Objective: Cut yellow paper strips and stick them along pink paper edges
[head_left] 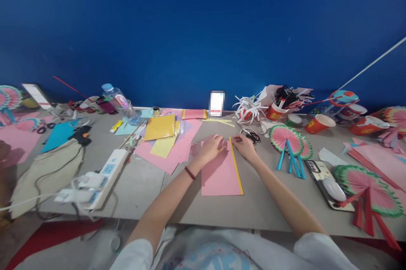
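A pink sheet of paper (218, 177) lies on the table in front of me, with a narrow yellow paper strip (236, 167) along its right edge. My left hand (213, 147) rests on the upper part of the sheet, fingers apart and slightly bent, with a dark beaded bracelet on the wrist. At the strip's top end, my right hand (244, 147) has its thumb and fingertips closed at the sheet's upper right edge. Black-handled scissors (253, 136) lie just beyond my right hand.
Left are a power strip (108, 177), stacked yellow paper packs (160, 127) and a tilted bottle (120, 103). A phone (217, 104) stands at the wall. Right are paper fans (287, 141), a red cup (320, 123) and a white mouse (333, 189) on a phone.
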A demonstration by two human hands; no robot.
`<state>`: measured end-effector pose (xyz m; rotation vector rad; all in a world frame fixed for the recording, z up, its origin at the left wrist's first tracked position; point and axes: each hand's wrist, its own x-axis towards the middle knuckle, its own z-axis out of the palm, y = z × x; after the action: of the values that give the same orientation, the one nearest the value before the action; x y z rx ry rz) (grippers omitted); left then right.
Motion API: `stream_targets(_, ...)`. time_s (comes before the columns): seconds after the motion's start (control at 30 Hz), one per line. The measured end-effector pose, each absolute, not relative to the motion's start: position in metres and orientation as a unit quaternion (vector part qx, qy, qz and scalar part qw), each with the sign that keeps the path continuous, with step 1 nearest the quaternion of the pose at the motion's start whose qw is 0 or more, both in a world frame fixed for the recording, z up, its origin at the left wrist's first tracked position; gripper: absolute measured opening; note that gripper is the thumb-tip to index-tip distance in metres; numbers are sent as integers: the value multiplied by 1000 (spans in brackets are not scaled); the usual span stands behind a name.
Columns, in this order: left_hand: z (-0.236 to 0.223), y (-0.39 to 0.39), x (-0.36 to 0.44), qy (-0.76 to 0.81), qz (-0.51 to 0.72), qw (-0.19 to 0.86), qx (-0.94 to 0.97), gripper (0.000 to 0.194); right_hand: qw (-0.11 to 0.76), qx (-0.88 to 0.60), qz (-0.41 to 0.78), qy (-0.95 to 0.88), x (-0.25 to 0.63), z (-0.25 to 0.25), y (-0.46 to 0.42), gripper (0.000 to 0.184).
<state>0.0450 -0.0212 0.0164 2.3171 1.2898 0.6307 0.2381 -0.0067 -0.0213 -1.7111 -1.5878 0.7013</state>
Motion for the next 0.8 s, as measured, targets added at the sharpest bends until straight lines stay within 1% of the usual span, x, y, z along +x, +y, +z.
stream_targets(0.1, 8, -9, 58, 488, 191, 136, 841, 22, 342, -660, 264, -615, 240, -24, -2, 22)
stream_targets(0.23, -7, -3, 71, 496, 196, 122, 837, 25, 340, -654, 267, -621, 242, -27, 0, 25)
stream_targets(0.37, -15, -2, 69, 498, 220, 153, 824, 26, 329, -648, 267, -632, 242, -27, 0, 22)
stream_targets(0.5, -16, 0, 63, 493, 238, 204, 811, 21, 299, -645, 265, -651, 240, -25, -1, 18)
stream_targets(0.67, -16, 0, 63, 496, 240, 221, 805, 18, 295, -641, 264, -658, 240, -26, -4, 15)
stream_targets(0.8, -16, -1, 64, 488, 245, 236, 804, 15, 280, -648, 230, -670, 236, -22, -11, 15)
